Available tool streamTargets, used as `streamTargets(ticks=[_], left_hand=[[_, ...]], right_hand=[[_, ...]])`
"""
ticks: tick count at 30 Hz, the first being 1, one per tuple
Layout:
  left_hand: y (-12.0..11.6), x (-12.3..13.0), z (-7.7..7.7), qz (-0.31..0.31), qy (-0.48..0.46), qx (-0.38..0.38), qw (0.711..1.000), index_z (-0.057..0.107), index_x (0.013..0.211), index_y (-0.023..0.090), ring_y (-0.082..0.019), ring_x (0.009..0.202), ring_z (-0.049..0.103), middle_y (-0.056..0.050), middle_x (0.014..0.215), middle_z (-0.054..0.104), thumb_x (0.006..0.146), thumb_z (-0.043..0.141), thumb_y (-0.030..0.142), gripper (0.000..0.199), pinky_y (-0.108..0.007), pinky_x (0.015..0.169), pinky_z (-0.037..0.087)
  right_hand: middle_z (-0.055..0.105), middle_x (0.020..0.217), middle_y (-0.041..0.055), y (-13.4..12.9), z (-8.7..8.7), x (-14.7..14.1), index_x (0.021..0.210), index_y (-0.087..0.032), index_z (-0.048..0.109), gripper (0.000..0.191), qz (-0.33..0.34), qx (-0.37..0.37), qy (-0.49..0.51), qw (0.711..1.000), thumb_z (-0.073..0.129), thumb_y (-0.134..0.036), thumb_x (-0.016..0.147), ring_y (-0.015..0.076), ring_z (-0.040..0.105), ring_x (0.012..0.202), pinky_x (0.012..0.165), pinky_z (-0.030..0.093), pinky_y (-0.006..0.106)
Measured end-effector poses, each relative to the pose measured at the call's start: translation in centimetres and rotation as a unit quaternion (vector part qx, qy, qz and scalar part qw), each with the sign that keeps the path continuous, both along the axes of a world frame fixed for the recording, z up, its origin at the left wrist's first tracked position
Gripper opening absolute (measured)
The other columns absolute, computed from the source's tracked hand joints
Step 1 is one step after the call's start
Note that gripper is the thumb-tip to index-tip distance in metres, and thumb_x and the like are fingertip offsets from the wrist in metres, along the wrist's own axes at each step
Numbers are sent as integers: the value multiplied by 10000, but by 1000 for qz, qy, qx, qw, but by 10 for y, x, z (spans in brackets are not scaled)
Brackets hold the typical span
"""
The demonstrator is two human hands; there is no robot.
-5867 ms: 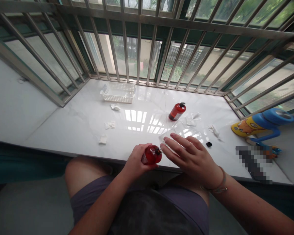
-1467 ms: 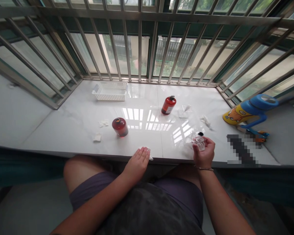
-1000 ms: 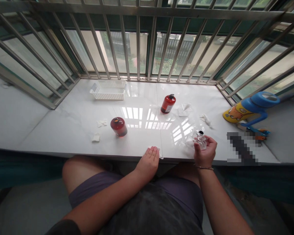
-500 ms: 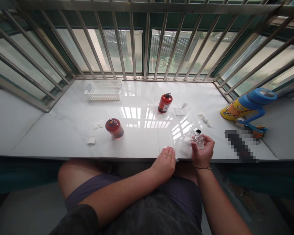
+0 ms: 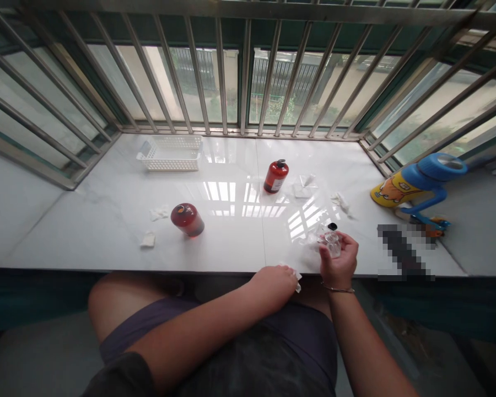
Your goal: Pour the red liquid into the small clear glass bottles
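My right hand (image 5: 339, 263) holds a small clear glass-like bottle (image 5: 334, 246) over the right front of the table. A small black cap-like piece (image 5: 332, 226) shows just beyond it; I cannot tell whether they are joined. Closed around a white tissue (image 5: 298, 280), my left hand (image 5: 276, 285) is at the table's front edge, its fingers mostly hidden. An amber-red bottle with an open neck (image 5: 188, 220) stands to the left. Farther back is a second amber-red bottle (image 5: 276, 176) with a dark top and a white label.
A white perforated basket (image 5: 171, 164) lies at the back left. Crumpled tissues (image 5: 147, 240) dot the table (image 5: 227, 253). A clear square piece (image 5: 303, 191) is by the far bottle. On the right are a blue and yellow flask (image 5: 417, 179) and a blurred dark object (image 5: 403, 251). Metal bars (image 5: 219, 71) line the window.
My left hand has drawn back toward me from the tabletop to its edge, and its fingers have curled around the tissue. My right hand still holds the clear bottle. The view has shifted slightly.
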State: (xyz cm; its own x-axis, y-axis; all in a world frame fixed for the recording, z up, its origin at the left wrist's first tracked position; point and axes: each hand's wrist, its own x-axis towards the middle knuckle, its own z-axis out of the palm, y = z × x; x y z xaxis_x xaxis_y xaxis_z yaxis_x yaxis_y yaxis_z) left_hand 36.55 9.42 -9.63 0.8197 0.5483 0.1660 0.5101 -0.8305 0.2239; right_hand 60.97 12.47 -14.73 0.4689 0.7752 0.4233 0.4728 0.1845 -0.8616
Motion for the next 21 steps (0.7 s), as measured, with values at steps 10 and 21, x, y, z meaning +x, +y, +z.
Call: streamTargets(ticks=[10,21], left_hand=[[40,-127,24,380,-84,27,921,642,1458,166,-282,1367,705,-153,1470,722,1006,482,25,500,-451,1147,605],[42,-70,-11,345,-10,-57,937,592,1459,130,-269,1426,654,-207,1478,698,936,449,-64,576,-412,1148,577]], right_hand=[[724,1191,132,-1,3,-5,1393,-213,551,846,15,-7,9,1000,894,-648,754,340,746,1048,981,585,548],[732,1175,141,0,6,-6,1377,-201,557,845,9,-15,1,1000,884,-663,749,346,750,1031,965,592,549]])
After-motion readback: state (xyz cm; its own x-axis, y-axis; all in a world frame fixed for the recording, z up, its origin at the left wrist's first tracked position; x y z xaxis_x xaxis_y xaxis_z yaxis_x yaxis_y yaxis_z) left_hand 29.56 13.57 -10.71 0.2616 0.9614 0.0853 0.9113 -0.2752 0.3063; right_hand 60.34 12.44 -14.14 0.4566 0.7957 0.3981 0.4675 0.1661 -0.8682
